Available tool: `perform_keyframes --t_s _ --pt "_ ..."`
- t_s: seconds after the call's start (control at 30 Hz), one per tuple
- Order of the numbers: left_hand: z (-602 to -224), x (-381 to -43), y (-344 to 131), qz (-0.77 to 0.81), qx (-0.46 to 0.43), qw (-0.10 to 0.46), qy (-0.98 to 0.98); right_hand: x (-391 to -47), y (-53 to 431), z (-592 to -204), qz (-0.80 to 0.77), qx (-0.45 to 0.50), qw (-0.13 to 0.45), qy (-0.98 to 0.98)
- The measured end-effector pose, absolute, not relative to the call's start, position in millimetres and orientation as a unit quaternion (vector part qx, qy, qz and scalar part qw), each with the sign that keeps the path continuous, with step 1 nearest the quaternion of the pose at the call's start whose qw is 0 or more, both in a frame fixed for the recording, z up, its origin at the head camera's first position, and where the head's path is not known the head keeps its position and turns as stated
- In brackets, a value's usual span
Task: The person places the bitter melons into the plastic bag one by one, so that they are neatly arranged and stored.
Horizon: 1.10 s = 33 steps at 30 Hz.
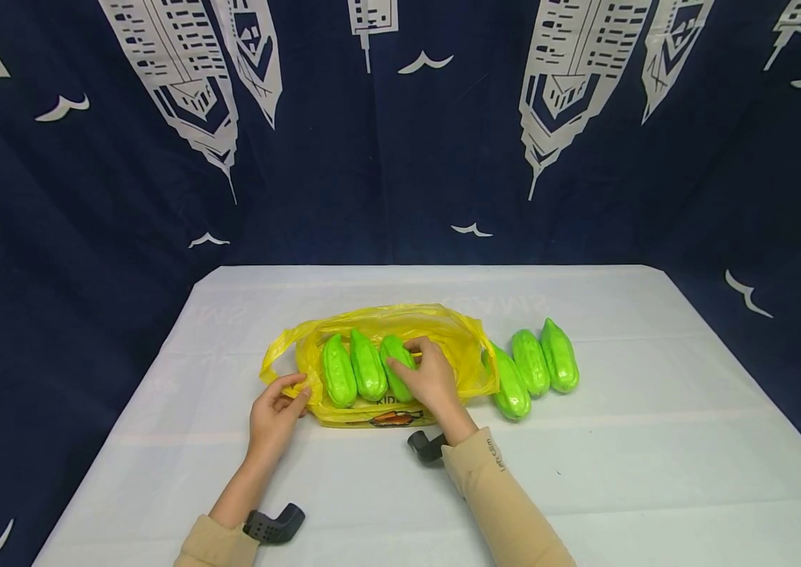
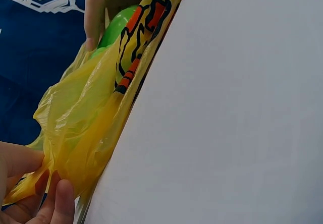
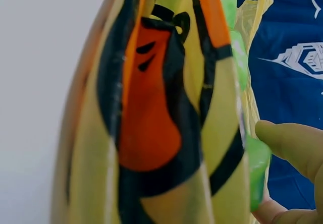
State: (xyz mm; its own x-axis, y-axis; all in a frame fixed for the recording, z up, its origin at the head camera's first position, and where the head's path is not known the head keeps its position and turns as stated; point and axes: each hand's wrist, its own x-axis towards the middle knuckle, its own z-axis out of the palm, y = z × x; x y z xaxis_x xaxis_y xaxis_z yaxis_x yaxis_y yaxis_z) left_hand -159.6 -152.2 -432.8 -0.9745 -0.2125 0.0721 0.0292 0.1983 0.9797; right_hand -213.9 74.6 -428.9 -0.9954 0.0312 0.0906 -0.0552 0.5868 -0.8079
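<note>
A yellow plastic bag (image 1: pixel 350 417) with a printed front lies with its mouth spread wide on the table. My left hand (image 1: pixel 276 417) pinches the bag's left edge; thumb and fingertips meet on the thin plastic in the left wrist view. Inside the bag, three glossy green elongated vegetables, fake-looking, lie side by side. My right hand (image 1: pixel 432 378) reaches into the bag and grips the rightmost green vegetable (image 1: pixel 395 354), thumb on one side and fingers on the other. In the right wrist view the bag's front hides most of that vegetable (image 3: pixel 257 171).
Right of the bag lie three more green vegetables (image 1: pixel 531 362), the nearest partly behind the bag's right handle (image 1: pixel 488 370). A white cloth covers the table (image 1: pixel 655 472). Behind it hangs a dark blue curtain (image 1: pixel 400 157) with white prints. Each wrist wears a black camera mount (image 1: pixel 275 526).
</note>
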Motion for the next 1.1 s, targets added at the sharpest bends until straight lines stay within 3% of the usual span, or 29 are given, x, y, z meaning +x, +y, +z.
perform_keyframes --t_s 0.47,1.1 --pt "-463.5 -174.0 -162.2 -0.635 0.057 0.098 -0.764 -214.4 83.2 -417.5 0.467 0.005 0.043 -0.883" --pt "-431.3 -158.3 -151.8 -0.626 0.054 0.099 -0.772 -199.5 108.7 -371.6 0.532 0.023 0.122 -0.837"
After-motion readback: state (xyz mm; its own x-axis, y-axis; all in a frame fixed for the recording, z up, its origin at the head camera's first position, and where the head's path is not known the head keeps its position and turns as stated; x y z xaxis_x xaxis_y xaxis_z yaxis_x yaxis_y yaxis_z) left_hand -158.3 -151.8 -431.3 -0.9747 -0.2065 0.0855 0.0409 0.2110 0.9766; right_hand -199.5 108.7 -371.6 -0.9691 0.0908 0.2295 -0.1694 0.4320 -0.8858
